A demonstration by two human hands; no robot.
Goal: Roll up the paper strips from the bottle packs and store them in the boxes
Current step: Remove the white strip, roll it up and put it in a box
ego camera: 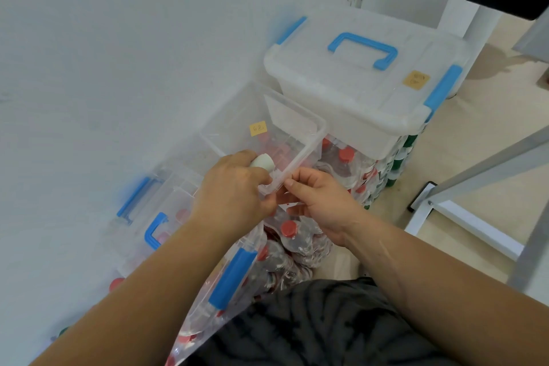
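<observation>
1. Here, at far left, an open box (166, 187) with blue latches stands close against the white wall (118, 53); red caps show through its clear plastic.
2. The left hand (234, 187) grips the paper roll (263, 162), a white coil poking out past the knuckles, just over the near edge of the clear tray (309, 145).
3. The tray, marked with a yellow label (258, 129), hangs tilted in the air. The right hand (320, 202) seems to pinch its near corner, fingers curled beneath the rim.
4. Risk: only the fingers keep the roll coiled. If they ease before it sits down in the tray, it will likely spring loose or drop among the bottles below.
5. Risk: the tray is held by one corner, so a push from the left hand could tip it and spill whatever goes in.
6. Beneath the hands lie shrink-wrapped bottle packs (297, 235) stacked on a beige floor (445, 157), not a table.
7. To the right, a closed box (341, 83) with a blue handle rests on another stack; grey table legs (490, 157) stand farther right.
</observation>
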